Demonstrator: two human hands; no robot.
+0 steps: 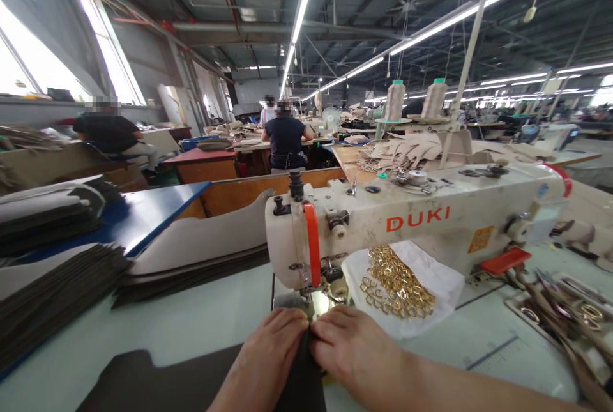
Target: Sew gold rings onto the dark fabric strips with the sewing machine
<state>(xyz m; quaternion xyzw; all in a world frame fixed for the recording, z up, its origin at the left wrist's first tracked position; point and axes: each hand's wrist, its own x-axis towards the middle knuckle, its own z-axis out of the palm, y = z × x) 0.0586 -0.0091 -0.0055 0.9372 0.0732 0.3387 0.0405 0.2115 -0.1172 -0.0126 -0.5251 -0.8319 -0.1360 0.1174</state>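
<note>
A dark grey fabric panel [191, 373] lies on the pale green table, its narrow part running up to the needle area of a white sewing machine [416, 207]. My left hand [271, 348] is closed, its fingertips pinching the panel's edge just in front of the needle area. Close beside it on the right, my right hand [357, 342] is closed too, fingertips on the same piece. The fingers hide the spot they grip. Gold metal rings [397, 281] lie heaped on a white sheet [443, 271] under the machine's arm.
Stacks of cut grey panels [201, 239] stand at the left, beside a blue table [167, 201]. Scissors, straps and rings fill a tray [560, 310] at the right. Two thread cones [395, 101] rise behind the machine. People [286, 137] sit farther back.
</note>
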